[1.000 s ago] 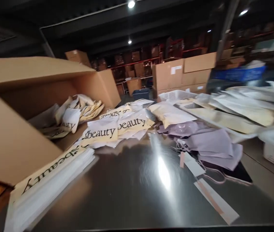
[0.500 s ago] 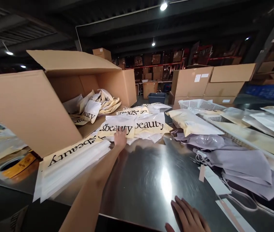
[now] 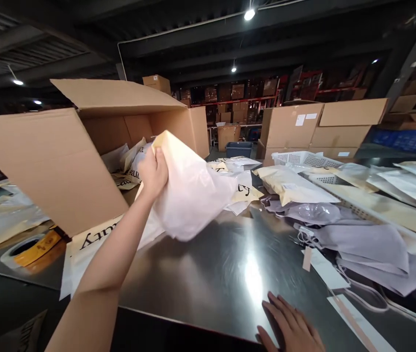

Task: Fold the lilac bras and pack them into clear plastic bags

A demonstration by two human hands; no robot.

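My left hand [image 3: 152, 171] is closed on the upper edge of a plastic packaging bag [image 3: 193, 195], white with a cream edge, held up in front of the carton. The bag hangs above the metal table [image 3: 200, 288]. Near the table's front edge, my right hand [image 3: 290, 322] rests with its fingers apart and nothing in them. A large open cardboard box [image 3: 42, 166] lies on its side at the left, with several filled bags [image 3: 120, 161] inside. Beneath my left forearm is a stack of flat printed bags [image 3: 94, 239]. More printed bags [image 3: 244, 190] lie behind the held one.
On the right lie grey-lilac folded fabric [image 3: 369, 244], white tags [image 3: 329, 271] with cords, and a filled bag [image 3: 296, 186] by a white perforated basket [image 3: 303, 159]. A tape roll [image 3: 35, 249] sits at the left. Stacked cartons [image 3: 292, 127] stand behind.
My left hand has lifted a printed bag off the pile and moved it left and up, toward the box opening. My right hand has barely moved.
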